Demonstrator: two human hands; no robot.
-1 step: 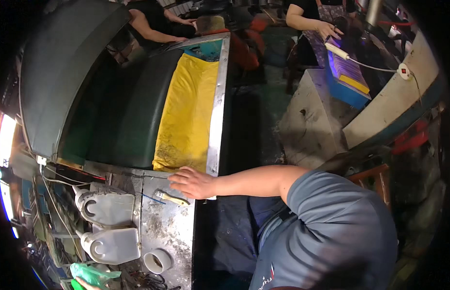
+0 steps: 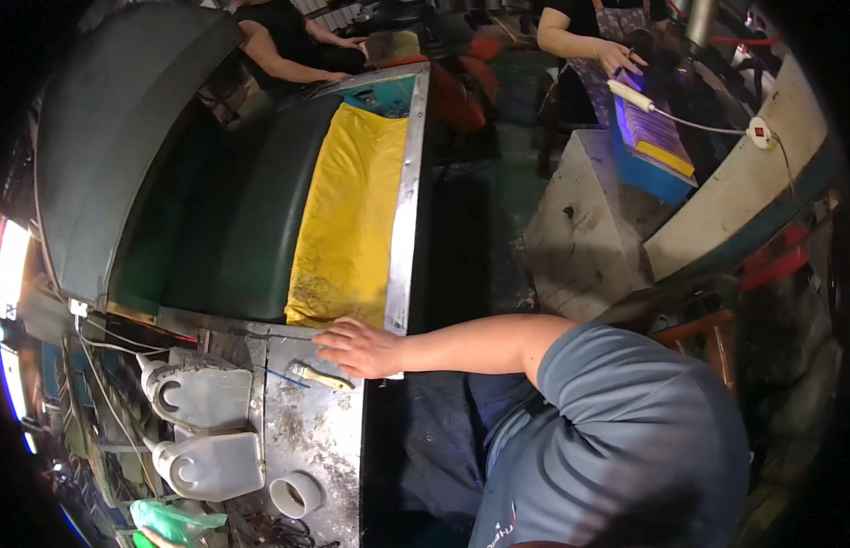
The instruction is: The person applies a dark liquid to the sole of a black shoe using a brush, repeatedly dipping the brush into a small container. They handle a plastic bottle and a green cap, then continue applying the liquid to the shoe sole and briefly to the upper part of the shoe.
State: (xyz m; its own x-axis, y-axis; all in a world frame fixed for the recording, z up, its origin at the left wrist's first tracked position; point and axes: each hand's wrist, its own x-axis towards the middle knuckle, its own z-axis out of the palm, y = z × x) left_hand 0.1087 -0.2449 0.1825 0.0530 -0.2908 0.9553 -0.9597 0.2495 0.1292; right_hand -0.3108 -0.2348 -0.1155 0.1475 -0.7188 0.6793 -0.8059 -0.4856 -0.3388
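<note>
One hand, the right [image 2: 361, 349], rests at centre frame, fingers spread flat beside a small brush [image 2: 319, 374], below yellow cloth [image 2: 352, 219].

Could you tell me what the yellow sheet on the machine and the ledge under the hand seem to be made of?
The yellow sheet looks like a flexible rubbery or coated material: matte, draped over the curve, smudged dark at its lower end. The ledge under the right hand seems bare metal: dull grey, scratched and stained. The strip edging the sheet also looks metallic, with a faint sheen.
</note>
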